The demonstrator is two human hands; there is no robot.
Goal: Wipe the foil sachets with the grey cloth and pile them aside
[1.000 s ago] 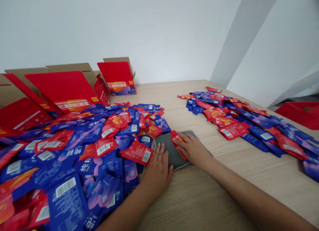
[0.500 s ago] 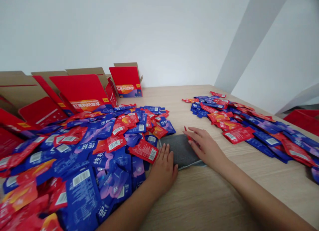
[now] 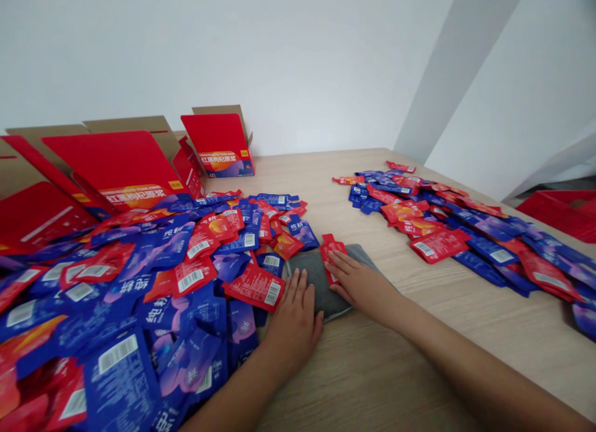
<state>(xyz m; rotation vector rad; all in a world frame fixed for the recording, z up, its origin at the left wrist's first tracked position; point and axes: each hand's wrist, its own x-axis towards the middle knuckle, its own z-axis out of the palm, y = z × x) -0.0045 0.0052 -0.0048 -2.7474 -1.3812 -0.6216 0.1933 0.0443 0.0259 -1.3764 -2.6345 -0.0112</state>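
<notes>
A folded grey cloth (image 3: pixel 307 289) lies on the table between my hands. My left hand (image 3: pixel 293 314) rests flat on its left edge, fingers stretched out, holding nothing. On the cloth lies a red spouted pouch (image 3: pixel 332 247), its narrow spout end pointing away from me. My right hand (image 3: pixel 365 289) is laid over the pouch with extended fingers, covering its lower right part. Just left of my left hand, a red pouch (image 3: pixel 256 286) with a barcode sits at the edge of a large heap of blue pouches (image 3: pixel 123 370) and red ones.
Open red cartons (image 3: pixel 123 165) stand behind the heap at left, with another red carton (image 3: pixel 218 146) near the wall. A second pile of red and blue pouches (image 3: pixel 437 246) runs along the right side. A red container (image 3: pixel 559 211) shows beyond the table's right edge.
My right hand has brought the red pouch down flat onto the cloth and moved left, its fingers now spread over it. My left hand stays on the cloth. The view has shifted slightly right.
</notes>
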